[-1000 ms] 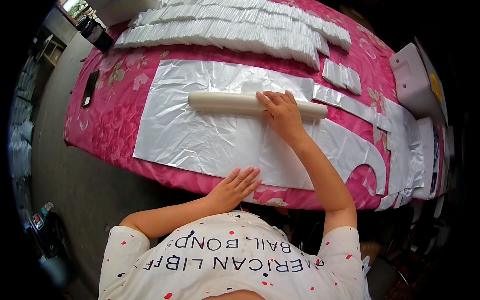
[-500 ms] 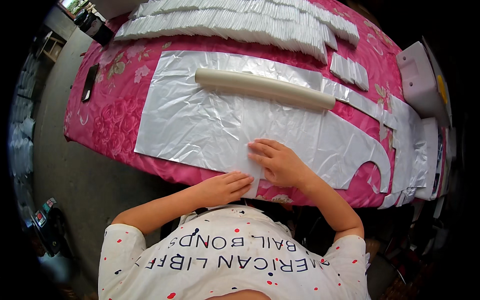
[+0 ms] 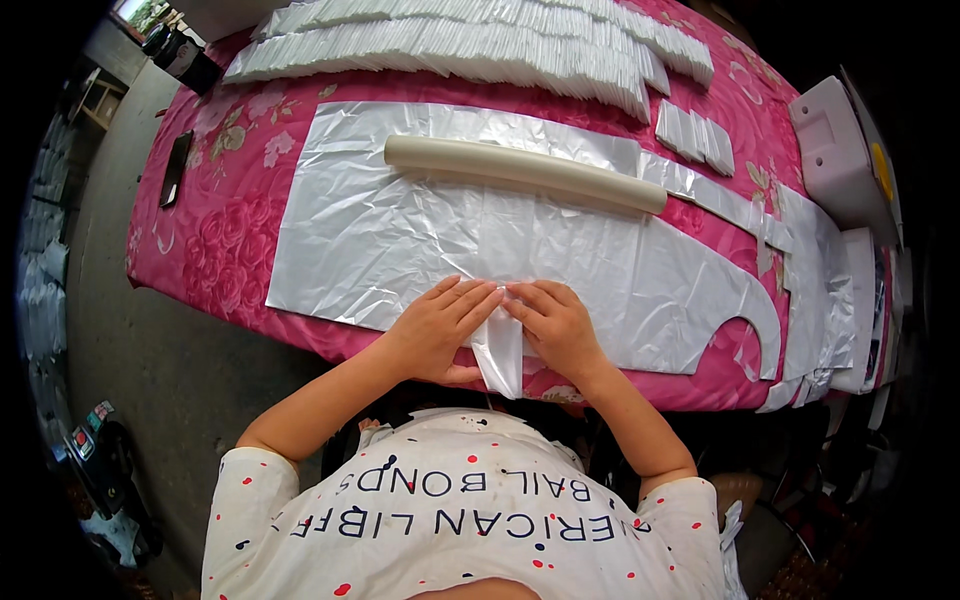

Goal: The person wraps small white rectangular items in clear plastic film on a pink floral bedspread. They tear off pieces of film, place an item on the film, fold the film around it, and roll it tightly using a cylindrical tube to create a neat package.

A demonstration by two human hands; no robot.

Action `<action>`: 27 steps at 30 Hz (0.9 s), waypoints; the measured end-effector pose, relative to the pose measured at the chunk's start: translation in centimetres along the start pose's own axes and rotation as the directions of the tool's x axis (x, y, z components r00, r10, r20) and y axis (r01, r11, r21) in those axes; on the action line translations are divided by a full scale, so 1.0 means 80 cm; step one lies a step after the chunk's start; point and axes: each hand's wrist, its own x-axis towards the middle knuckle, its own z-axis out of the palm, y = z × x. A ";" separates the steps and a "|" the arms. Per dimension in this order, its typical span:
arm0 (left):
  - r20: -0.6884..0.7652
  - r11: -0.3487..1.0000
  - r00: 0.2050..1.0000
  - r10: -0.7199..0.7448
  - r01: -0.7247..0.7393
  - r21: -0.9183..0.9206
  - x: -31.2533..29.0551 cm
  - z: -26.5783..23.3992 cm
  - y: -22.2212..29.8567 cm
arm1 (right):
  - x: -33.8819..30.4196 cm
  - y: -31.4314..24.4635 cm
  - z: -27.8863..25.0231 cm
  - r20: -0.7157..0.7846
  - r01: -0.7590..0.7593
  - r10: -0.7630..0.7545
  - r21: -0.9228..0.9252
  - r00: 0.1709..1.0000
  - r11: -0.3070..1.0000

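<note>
On the table lies a flat sheet of thin, shiny white plastic bags point(image 3: 350, 230), with a curved cut-out at its right end. A narrow folded plastic bag point(image 3: 500, 350) runs from the sheet to the table's near edge. My left hand point(image 3: 440, 320) presses its closed fingertips on the fold's upper end, its thumb lower down beside the strip. From the other side my right hand point(image 3: 550, 325) grips the same fold with bent fingers. The fingertips of both hands nearly meet. A long beige tube point(image 3: 520, 175) rests across the sheet beyond my hands.
A pink flowered cloth point(image 3: 230, 240) covers the table. Long rows of folded white bags point(image 3: 440, 55) stand at the back, with a small stack point(image 3: 695, 137) nearby. A phone-like dark object point(image 3: 177, 170) and a dark jar point(image 3: 182, 58) are left; a white foam box point(image 3: 845, 150) is right.
My left hand has moved up and right to meet my right hand at the fold. The narrow bag's flat lower end now looks creased and tapered. The tube has stayed in place.
</note>
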 end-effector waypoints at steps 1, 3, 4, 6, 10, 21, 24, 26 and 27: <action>-0.003 1.000 1.000 -0.003 0.003 -0.028 0.002 -0.002 0.000 | 0.001 0.001 -0.003 0.009 -0.006 0.006 0.003 1.000 1.000; -0.007 0.996 1.000 -0.012 0.011 -0.083 0.006 -0.009 -0.001 | 0.005 0.003 -0.006 0.023 -0.061 0.060 0.048 0.998 0.997; -0.015 0.988 0.999 -0.033 0.031 -0.153 0.007 -0.010 -0.005 | 0.009 0.005 -0.007 0.029 -0.110 0.108 0.088 0.994 0.990; -0.025 0.955 0.997 -0.079 0.068 -0.290 0.010 -0.010 -0.015 | 0.022 0.012 -0.005 -0.041 -0.193 0.209 0.242 0.977 0.951; 0.070 0.625 0.874 -0.480 0.397 -0.672 0.021 -0.013 -0.011 | 0.058 0.020 -0.014 0.366 -0.749 0.655 0.264 0.661 0.608; 0.005 0.963 0.971 -0.238 0.235 0.132 0.028 0.034 -0.003 | 0.082 0.031 -0.020 0.528 -0.875 0.703 0.205 0.476 0.439; 0.001 0.962 0.974 -0.229 0.226 0.155 0.029 0.031 -0.005 | 0.064 0.012 -0.008 0.183 -0.656 0.642 0.026 0.745 0.754; -0.027 0.963 0.976 -0.216 0.218 0.157 0.032 0.027 -0.007 | 0.055 0.015 -0.001 -0.026 -0.359 0.361 -0.180 0.932 0.916; -0.047 0.965 0.976 -0.213 0.218 0.149 0.035 0.024 -0.007 | 0.052 0.025 -0.003 -0.044 -0.185 0.179 -0.275 0.983 0.944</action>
